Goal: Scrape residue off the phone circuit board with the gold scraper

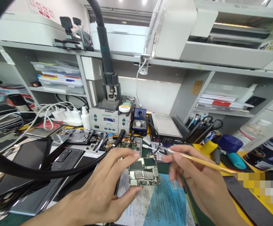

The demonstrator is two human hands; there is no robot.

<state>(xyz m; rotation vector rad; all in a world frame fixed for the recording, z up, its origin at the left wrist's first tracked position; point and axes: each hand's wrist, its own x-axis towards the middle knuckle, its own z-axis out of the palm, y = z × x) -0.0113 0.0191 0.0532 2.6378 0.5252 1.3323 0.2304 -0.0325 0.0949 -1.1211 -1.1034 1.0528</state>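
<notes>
Circuit board (143,174) in left fingers (127,153) (stick (205,162) in right fingers (182,160)).

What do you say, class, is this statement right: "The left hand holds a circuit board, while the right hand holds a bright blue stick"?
Not quite: the colour is wrong. The head view shows that the stick in the right hand is golden yellow, not blue. The left hand does hold a circuit board.

Metallic-patched circuit board (144,173), glossy dark phone (36,193), matt grey shelf (174,63)
</notes>
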